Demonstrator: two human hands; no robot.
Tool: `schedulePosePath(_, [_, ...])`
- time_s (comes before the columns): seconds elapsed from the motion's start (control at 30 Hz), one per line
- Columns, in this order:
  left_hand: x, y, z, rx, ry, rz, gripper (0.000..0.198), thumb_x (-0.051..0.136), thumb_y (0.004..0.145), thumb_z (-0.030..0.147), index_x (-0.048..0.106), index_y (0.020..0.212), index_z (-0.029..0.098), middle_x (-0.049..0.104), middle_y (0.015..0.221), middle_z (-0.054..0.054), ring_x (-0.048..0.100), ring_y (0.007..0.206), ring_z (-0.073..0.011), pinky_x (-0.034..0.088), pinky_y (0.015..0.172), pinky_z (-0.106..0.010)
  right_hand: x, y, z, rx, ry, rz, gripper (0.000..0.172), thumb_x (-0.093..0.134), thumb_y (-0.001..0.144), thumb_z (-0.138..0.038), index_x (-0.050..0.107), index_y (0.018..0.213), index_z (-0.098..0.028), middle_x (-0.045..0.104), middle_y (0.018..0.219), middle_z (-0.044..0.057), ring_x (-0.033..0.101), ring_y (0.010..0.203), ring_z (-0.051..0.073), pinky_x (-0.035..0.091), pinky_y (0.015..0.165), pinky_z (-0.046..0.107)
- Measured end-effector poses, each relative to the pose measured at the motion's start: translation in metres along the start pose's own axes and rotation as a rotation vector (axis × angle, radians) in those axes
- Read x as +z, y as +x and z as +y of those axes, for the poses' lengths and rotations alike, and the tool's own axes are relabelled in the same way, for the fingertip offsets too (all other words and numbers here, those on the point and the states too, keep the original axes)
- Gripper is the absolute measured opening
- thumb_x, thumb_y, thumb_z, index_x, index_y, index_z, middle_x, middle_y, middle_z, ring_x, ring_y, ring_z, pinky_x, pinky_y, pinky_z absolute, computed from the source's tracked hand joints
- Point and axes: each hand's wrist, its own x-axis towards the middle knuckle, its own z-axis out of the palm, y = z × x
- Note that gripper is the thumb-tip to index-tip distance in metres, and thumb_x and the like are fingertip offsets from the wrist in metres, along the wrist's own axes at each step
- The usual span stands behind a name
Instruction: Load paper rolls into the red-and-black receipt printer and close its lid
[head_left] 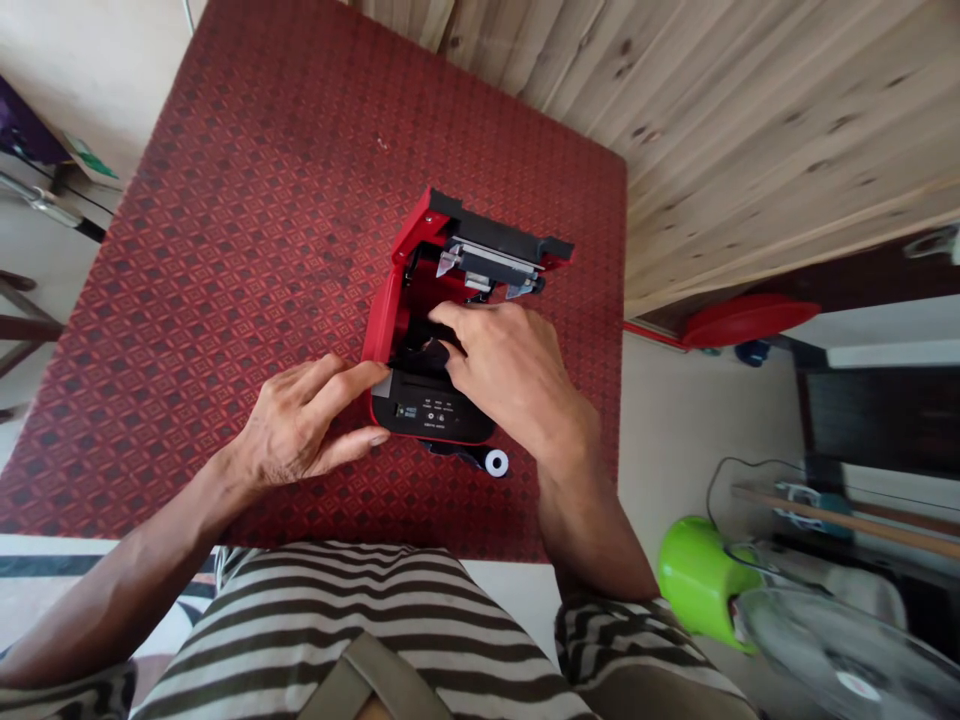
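On the table is a small red and black printer [435, 400] with its lid [499, 235] raised, showing a roller and clear plastic tabs beneath it. My left hand [311, 415] grips the printer's front left corner, index finger on top and thumb against the front edge. My right hand [510, 365] reaches into the open compartment with its fingers bent; dark, shiny material shows by the fingertips, but what they hold is partly hidden. By the printer's front right corner lies a small roll [496, 462] with a white ring-shaped end and dark material trailing from it.
A red patterned cloth [247, 250] covers the table. Pale wooden planks [712, 130] rise along its far side. To the right are a red round object [750, 320], a bright green stool or tub [701, 580] and a fan [847, 650] with a cable.
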Motion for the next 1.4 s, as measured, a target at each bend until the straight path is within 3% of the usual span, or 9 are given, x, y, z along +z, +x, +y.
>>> schedulePosePath(0.2, [-0.001, 0.000, 0.000, -0.020, -0.025, -0.006, 0.046, 0.058, 0.107, 0.054, 0.061, 0.138, 0.020, 0.076, 0.099, -0.007, 0.073, 0.076, -0.0169, 0.062, 0.068, -0.028, -0.010, -0.022, 0.016, -0.192, 0.397, 0.185, 0.031, 0.054, 0.107, -0.012, 0.077, 0.126, -0.018, 0.084, 0.121, 0.008, 0.080, 0.103, 0.021, 0.061, 0.093, 0.036])
schedulePosePath(0.37, [-0.010, 0.003, 0.004, -0.081, -0.153, 0.000, 0.042, 0.057, 0.109, 0.051, 0.060, 0.139, 0.022, 0.078, 0.105, -0.006, 0.076, 0.085, -0.0168, 0.066, 0.075, -0.029, -0.011, -0.038, 0.019, -0.285, 0.563, 0.215, 0.035, 0.071, 0.104, -0.043, 0.076, 0.126, -0.017, 0.082, 0.119, 0.008, 0.077, 0.093, 0.019, 0.063, 0.086, 0.034])
schedulePosePath(0.5, [-0.027, 0.014, 0.003, -0.190, -0.276, 0.015, 0.046, 0.061, 0.107, 0.051, 0.060, 0.145, 0.026, 0.077, 0.104, -0.003, 0.076, 0.087, -0.0168, 0.067, 0.079, -0.033, 0.000, -0.043, 0.013, -0.327, 0.478, 0.298, 0.020, 0.074, 0.102, -0.028, 0.076, 0.120, -0.020, 0.082, 0.108, 0.006, 0.073, 0.101, 0.023, 0.062, 0.093, 0.040])
schedulePosePath(0.63, [-0.040, 0.048, -0.011, -0.213, -0.283, 0.078, 0.044, 0.065, 0.106, 0.047, 0.062, 0.146, 0.027, 0.075, 0.113, -0.003, 0.074, 0.090, -0.0170, 0.065, 0.082, -0.038, 0.011, -0.053, 0.003, -0.295, 0.387, 0.449, 0.012, 0.066, 0.105, -0.016, 0.076, 0.109, -0.019, 0.079, 0.099, 0.006, 0.069, 0.092, 0.021, 0.061, 0.087, 0.038])
schedulePosePath(0.73, [-0.040, 0.085, -0.024, -0.118, -0.167, 0.166, 0.051, 0.061, 0.106, 0.055, 0.060, 0.146, 0.023, 0.071, 0.127, -0.006, 0.073, 0.109, -0.0201, 0.064, 0.089, -0.037, 0.017, -0.064, -0.004, -0.244, 0.313, 0.524, 0.011, 0.067, 0.104, -0.014, 0.075, 0.108, -0.020, 0.078, 0.098, 0.006, 0.067, 0.087, 0.020, 0.060, 0.081, 0.036])
schedulePosePath(0.83, [-0.034, 0.114, -0.030, -0.101, -0.089, 0.036, 0.063, 0.051, 0.110, 0.061, 0.053, 0.152, 0.014, 0.065, 0.142, -0.011, 0.066, 0.131, -0.0225, 0.058, 0.107, -0.040, 0.023, -0.073, -0.008, -0.203, 0.249, 0.569, 0.016, 0.065, 0.102, -0.009, 0.074, 0.107, -0.022, 0.078, 0.097, 0.005, 0.065, 0.083, 0.019, 0.057, 0.075, 0.035])
schedulePosePath(0.93, [-0.026, 0.126, -0.027, -0.075, -0.153, -0.055, 0.069, 0.047, 0.111, 0.062, 0.050, 0.154, 0.008, 0.065, 0.145, -0.014, 0.069, 0.127, -0.0194, 0.057, 0.109, -0.036, 0.030, -0.077, -0.011, -0.200, 0.201, 0.618, 0.017, 0.064, 0.102, -0.007, 0.073, 0.108, -0.020, 0.078, 0.095, 0.005, 0.064, 0.081, 0.019, 0.053, 0.070, 0.036])
schedulePosePath(1.07, [-0.026, 0.120, -0.018, -0.105, -0.225, -0.040, 0.062, 0.046, 0.112, 0.058, 0.054, 0.152, 0.012, 0.072, 0.136, -0.010, 0.072, 0.117, -0.0191, 0.060, 0.102, -0.036, 0.033, -0.082, -0.012, -0.214, 0.150, 0.656, 0.015, 0.066, 0.101, -0.007, 0.072, 0.111, -0.016, 0.080, 0.096, 0.007, 0.066, 0.081, 0.020, 0.051, 0.069, 0.038])
schedulePosePath(1.4, [-0.023, 0.072, -0.018, 0.241, -0.035, -0.158, 0.053, 0.058, 0.106, 0.057, 0.068, 0.141, 0.019, 0.066, 0.131, -0.017, 0.066, 0.124, -0.0330, 0.060, 0.103, -0.055, 0.035, -0.089, -0.015, -0.202, 0.150, 0.656, 0.021, 0.066, 0.100, -0.007, 0.072, 0.116, -0.019, 0.082, 0.103, 0.008, 0.072, 0.090, 0.023, 0.053, 0.074, 0.039])
